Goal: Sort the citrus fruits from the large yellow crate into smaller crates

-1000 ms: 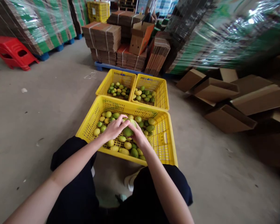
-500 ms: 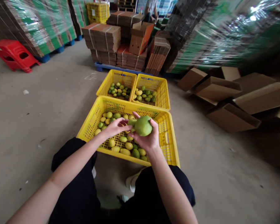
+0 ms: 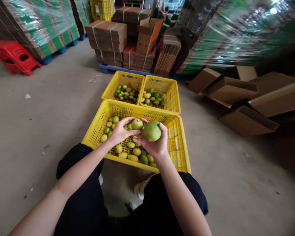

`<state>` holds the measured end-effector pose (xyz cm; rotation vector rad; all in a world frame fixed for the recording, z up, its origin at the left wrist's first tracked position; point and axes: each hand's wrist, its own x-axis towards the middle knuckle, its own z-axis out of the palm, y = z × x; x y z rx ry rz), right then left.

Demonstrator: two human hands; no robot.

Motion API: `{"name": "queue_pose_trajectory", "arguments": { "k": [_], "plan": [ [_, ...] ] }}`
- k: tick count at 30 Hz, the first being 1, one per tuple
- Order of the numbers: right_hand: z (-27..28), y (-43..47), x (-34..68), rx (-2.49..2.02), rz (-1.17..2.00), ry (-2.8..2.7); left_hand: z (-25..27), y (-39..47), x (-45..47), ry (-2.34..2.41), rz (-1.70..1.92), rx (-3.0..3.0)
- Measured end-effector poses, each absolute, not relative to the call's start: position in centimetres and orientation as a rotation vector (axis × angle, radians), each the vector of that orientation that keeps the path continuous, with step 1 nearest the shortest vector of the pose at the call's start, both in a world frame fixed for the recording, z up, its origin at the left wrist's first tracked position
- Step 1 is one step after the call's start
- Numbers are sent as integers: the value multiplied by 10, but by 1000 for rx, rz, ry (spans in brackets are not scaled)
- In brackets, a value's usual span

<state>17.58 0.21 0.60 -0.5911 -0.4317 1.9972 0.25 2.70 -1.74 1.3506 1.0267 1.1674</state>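
Above the large yellow crate (image 3: 100,127), my right hand (image 3: 159,143) is closed round a big green lemon (image 3: 152,130), its palm turned up. Just to the left, my left hand (image 3: 122,130) grips a smaller yellow-green lemon (image 3: 137,124) between thumb and fingers. The two fruits are side by side, close together. Beneath them, several yellow and green lemons (image 3: 133,158) lie on the crate's slotted floor; my hands hide some of them.
Two smaller yellow crates (image 3: 105,94) with lemons adjoin the far side. Flattened cartons (image 3: 107,34) are stacked on a blue pallet behind. Open cardboard boxes (image 3: 248,121) lie at right, a red stool (image 3: 16,57) at left. A person (image 3: 159,9) sits at the back.
The smaller lemon, earlier mostly behind the big one, now shows clearly in my left hand, drawn a little to the left. My right hand keeps hold of the big green lemon.
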Motion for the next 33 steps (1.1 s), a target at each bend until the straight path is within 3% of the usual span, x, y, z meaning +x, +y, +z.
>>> {"name": "queue_pose_trajectory", "arguments": {
  "k": [7,15,20,26,33],
  "plan": [
    [4,14,179,-1046,1689,-490,-11,30,-5,983,1266,1259],
    [16,6,194,-1122,1407,-939,-7,24,0,949,1215,1254],
    [11,4,195,-1081,1394,-1197,-11,26,-1,953,1243,1274],
    [7,8,195,-1103,1217,-1377,-21,28,-4,992,1295,1548],
    [2,4,191,-1205,364,-1767,-23,28,-4,926,1621,2209]
  ]
}}
